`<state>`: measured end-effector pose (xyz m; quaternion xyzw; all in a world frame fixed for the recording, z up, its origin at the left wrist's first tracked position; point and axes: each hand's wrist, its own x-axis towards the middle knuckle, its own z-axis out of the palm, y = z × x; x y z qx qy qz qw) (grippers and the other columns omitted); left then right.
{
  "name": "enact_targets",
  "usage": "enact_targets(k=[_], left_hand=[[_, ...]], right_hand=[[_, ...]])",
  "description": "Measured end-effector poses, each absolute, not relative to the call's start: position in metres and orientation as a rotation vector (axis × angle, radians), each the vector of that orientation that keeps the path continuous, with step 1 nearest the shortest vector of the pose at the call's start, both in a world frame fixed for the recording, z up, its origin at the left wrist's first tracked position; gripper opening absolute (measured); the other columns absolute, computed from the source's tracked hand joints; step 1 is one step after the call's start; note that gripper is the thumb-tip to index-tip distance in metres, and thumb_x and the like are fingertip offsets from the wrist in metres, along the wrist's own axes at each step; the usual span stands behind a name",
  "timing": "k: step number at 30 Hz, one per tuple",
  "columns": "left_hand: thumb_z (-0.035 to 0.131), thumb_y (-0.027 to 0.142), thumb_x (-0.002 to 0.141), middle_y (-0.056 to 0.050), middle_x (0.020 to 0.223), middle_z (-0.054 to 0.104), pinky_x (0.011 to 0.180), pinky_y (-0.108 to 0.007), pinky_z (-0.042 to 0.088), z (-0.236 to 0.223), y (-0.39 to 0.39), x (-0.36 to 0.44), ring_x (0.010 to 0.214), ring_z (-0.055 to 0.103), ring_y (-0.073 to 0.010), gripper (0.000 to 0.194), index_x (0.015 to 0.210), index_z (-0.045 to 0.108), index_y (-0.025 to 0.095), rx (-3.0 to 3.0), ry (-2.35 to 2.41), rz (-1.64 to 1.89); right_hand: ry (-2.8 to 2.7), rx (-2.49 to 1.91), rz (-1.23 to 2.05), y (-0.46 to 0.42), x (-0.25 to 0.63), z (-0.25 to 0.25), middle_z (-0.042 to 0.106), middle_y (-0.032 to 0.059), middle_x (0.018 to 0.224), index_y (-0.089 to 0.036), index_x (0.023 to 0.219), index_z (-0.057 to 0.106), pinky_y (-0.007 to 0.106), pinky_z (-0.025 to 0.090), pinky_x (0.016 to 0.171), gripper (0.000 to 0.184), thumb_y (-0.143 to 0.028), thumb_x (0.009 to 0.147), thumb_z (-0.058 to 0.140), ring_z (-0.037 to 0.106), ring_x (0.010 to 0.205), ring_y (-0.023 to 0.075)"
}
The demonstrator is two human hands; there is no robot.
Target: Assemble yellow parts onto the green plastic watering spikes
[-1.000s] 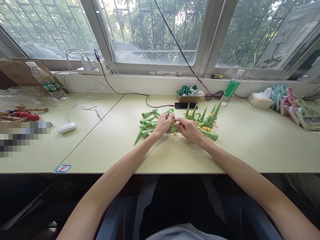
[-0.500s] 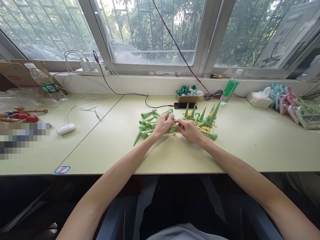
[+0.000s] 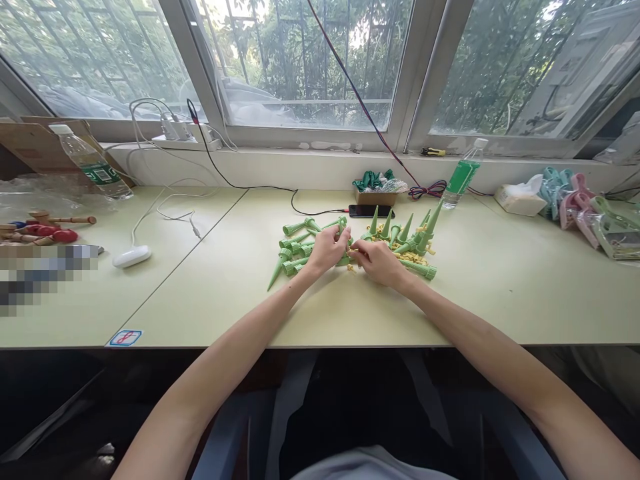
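My left hand (image 3: 327, 248) is closed around a green plastic cone-shaped spike (image 3: 343, 223), mostly hidden by the fingers. Close beside it, the fingertips of my right hand (image 3: 376, 259) pinch a small yellow plastic piece (image 3: 351, 251) against the spike. One loose yellow piece (image 3: 351, 268) lies on the table just below the hands. Several green spikes with ribbed caps (image 3: 289, 267) lie to the left of my left hand. Beyond my right hand, more green spikes (image 3: 409, 230) stand point up or lie among a heap of yellow pieces (image 3: 413, 257).
Behind the spikes lie a black phone (image 3: 371, 211) on a cable and a small box (image 3: 379, 197). A water bottle (image 3: 463, 175) and a tissue box (image 3: 520, 198) stand back right. Left are a white device (image 3: 132, 257), cables and another bottle (image 3: 98, 170).
Both hands stay at nearly the same place, with only small finger movements around the green spike and the yellow piece. The view shifts slightly.
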<state>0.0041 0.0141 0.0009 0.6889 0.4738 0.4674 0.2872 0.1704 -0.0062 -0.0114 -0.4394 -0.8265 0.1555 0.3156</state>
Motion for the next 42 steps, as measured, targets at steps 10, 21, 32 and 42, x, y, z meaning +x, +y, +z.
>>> enact_targets(k=[10, 21, 32, 42], left_hand=[[0.053, 0.043, 0.096, 0.001, 0.054, 0.051, 0.052, -0.026, 0.037, -0.0002, 0.0145, 0.0038, 0.057, 0.061, -0.0152, 0.041, 0.064, 0.041, 0.021, 1.919, 1.276, 1.238], [0.054, 0.051, 0.094, -0.001, 0.055, 0.052, 0.054, -0.028, 0.039, 0.0010, 0.0128, 0.0051, 0.057, 0.054, -0.0160, 0.042, 0.065, 0.048, 0.021, 1.934, 1.273, 1.252], [0.049, 0.040, 0.097, 0.002, 0.054, 0.044, 0.055, -0.028, 0.033, 0.0000, 0.0132, 0.0060, 0.053, 0.043, -0.0125, 0.039, 0.063, 0.043, 0.020, 1.942, 1.283, 1.281], [0.042, 0.053, 0.100, 0.001, 0.060, 0.050, 0.056, -0.027, 0.034, 0.0006, 0.0113, 0.0043, 0.054, 0.044, -0.0119, 0.045, 0.068, 0.043, 0.021, 2.048, 1.221, 1.284]], right_hand=[[-2.175, -1.141, 0.462, -0.0083, 0.1697, -0.0094, 0.063, 0.0012, 0.062, -0.020, 0.067, 0.054, 0.026, 0.040, 0.064, 0.034, -0.025, 0.101, 0.051, 0.053, 0.056, 0.0134], [-2.211, -1.149, 0.410, -0.0059, 0.1698, -0.0124, 0.055, -0.0001, 0.058, -0.021, 0.070, 0.053, 0.027, 0.034, 0.059, 0.035, -0.029, 0.103, 0.046, 0.046, 0.053, 0.0140], [-2.215, -1.212, 0.386, -0.0019, 0.1691, -0.0167, 0.067, 0.0054, 0.069, -0.020, 0.070, 0.054, 0.027, 0.036, 0.061, 0.043, -0.039, 0.107, 0.041, 0.055, 0.059, 0.0154], [-2.181, -1.177, 0.380, -0.0009, 0.1702, -0.0172, 0.066, 0.0043, 0.069, -0.021, 0.070, 0.054, 0.028, 0.037, 0.062, 0.046, -0.041, 0.107, 0.037, 0.054, 0.060, 0.0155]])
